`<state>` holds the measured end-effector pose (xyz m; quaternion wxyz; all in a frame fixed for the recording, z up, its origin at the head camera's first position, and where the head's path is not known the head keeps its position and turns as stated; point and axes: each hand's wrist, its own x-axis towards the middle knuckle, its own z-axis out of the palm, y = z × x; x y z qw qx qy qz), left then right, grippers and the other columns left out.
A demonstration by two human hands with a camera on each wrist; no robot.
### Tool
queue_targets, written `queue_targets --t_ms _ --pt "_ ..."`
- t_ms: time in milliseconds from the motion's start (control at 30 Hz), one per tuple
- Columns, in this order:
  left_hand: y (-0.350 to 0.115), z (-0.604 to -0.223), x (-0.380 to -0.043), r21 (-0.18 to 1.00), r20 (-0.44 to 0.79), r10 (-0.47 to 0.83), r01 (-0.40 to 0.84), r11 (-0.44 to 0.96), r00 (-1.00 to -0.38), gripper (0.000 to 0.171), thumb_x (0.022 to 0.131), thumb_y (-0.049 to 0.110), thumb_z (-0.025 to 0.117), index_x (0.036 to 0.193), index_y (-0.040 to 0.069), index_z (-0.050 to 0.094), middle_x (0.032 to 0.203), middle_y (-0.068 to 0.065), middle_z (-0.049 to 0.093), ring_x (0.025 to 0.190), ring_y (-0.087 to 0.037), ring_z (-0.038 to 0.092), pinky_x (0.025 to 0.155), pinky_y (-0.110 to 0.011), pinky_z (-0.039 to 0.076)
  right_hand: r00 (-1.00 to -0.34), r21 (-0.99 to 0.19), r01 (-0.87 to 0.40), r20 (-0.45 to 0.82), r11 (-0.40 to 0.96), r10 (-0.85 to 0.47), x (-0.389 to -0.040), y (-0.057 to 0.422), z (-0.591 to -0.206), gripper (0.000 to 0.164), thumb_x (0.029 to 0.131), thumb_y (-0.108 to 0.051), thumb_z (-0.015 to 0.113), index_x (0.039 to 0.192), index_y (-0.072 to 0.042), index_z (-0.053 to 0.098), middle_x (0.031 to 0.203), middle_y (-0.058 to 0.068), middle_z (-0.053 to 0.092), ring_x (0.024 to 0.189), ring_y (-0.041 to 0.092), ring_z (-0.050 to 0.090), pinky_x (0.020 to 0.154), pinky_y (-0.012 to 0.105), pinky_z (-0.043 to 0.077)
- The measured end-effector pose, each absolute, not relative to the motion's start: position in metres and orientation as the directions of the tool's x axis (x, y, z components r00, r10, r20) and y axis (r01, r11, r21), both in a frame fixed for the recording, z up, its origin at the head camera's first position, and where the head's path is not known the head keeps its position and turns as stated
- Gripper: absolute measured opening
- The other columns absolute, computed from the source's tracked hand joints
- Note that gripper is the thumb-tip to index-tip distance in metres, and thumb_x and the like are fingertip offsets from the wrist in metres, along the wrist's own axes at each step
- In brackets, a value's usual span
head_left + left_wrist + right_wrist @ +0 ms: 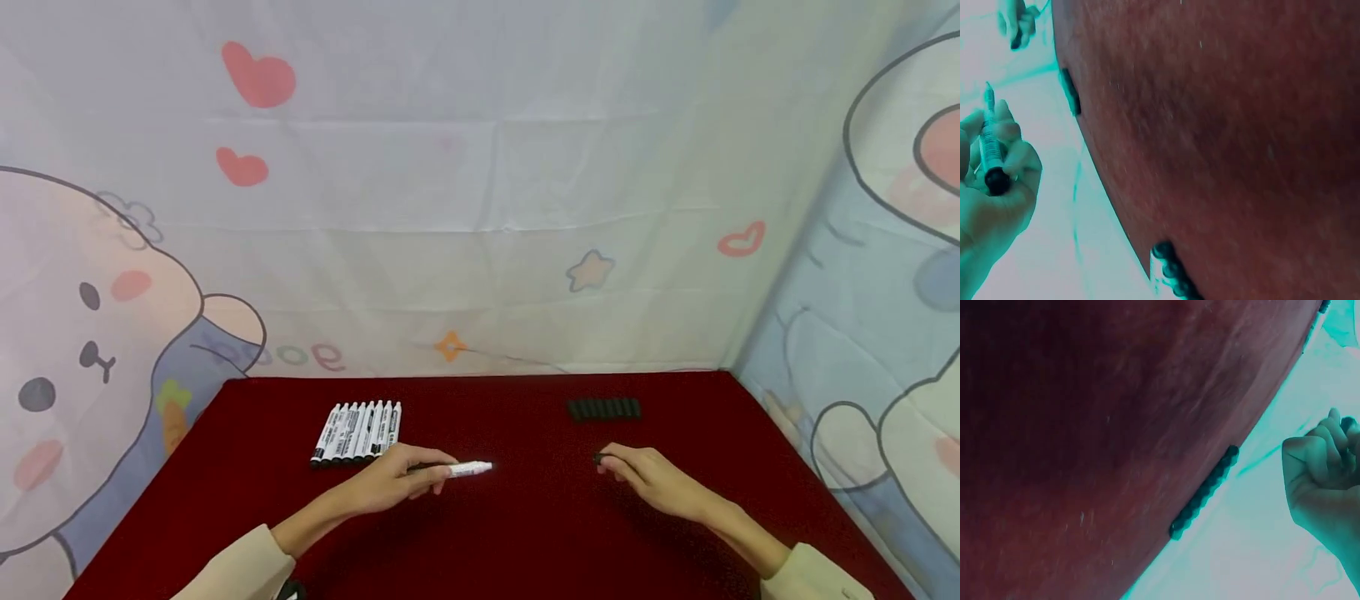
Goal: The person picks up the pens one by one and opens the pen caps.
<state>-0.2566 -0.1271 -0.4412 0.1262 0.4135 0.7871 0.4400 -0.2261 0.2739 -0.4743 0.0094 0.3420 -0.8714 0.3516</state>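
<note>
A white marker (471, 469) with a black end is gripped by my left hand (397, 478), its bare tip pointing right over the red table. In the left wrist view the marker (990, 140) lies between the thumb and fingers, black end toward the palm. My right hand (660, 482) pinches a small black marker cap (599, 458) at its fingertips, apart from the marker. The right wrist view shows my right hand (1325, 465) with its fingers curled and the cap partly hidden. Several white markers (358, 432) lie side by side beyond my left hand.
A row of several black caps (604, 408) lies near the table's back right. The red tabletop (510, 542) runs back to a printed cloth wall (480, 275). A dark object (291, 590) shows partly beside my left sleeve at the front edge.
</note>
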Motion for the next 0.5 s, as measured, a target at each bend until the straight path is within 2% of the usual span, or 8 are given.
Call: queue_targets --t_ms 100,200,367,500 --pt "-0.124 -0.444 -0.255 0.766 0.184 0.805 0.596 0.243 -0.564 0.025 0.106 0.018 0.056 0.124 0.006 0.068 0.093 -0.019 0.070 0.075 0.003 0.051 0.065 -0.019 0.048 -0.760 -0.677 -0.553 0.171 0.486 -0.628 -0.229 0.280 -0.477 0.026 0.112 -0.015 0.040 0.121 -0.002 0.061 0.111 0.014 0.071 0.096 0.025 0.068 0.081 0.027 0.056" --pt "-0.114 -0.450 -0.254 0.731 0.214 0.813 0.641 0.234 -0.541 0.024 0.105 0.020 0.059 0.123 0.009 0.069 0.100 -0.016 0.074 0.082 0.001 0.055 0.073 -0.021 0.052 -0.746 -0.717 -0.513 0.100 0.472 -0.658 -0.228 0.273 -0.478 0.033 0.113 -0.025 0.037 0.129 -0.005 0.058 0.121 0.012 0.068 0.106 0.024 0.066 0.088 0.027 0.054" --pt "-0.105 -0.459 -0.249 0.719 0.193 0.810 0.642 0.267 -0.553 0.020 0.102 0.014 0.062 0.120 0.008 0.070 0.101 -0.014 0.074 0.082 0.002 0.054 0.073 -0.019 0.052 -0.769 -0.695 -0.487 0.053 0.530 -0.637 -0.220 0.264 -0.476 0.037 0.113 -0.028 0.035 0.134 -0.007 0.057 0.132 0.007 0.065 0.123 0.023 0.062 0.099 0.031 0.053" --pt "-0.099 -0.462 -0.244 0.703 0.168 0.803 0.640 0.309 -0.572 0.021 0.101 0.016 0.064 0.121 0.010 0.070 0.103 -0.009 0.074 0.082 0.003 0.053 0.073 -0.018 0.051 -0.764 -0.658 -0.528 0.092 0.537 -0.639 -0.217 0.263 -0.476 0.034 0.112 -0.028 0.041 0.131 -0.009 0.061 0.128 0.000 0.065 0.118 0.014 0.061 0.098 0.031 0.053"
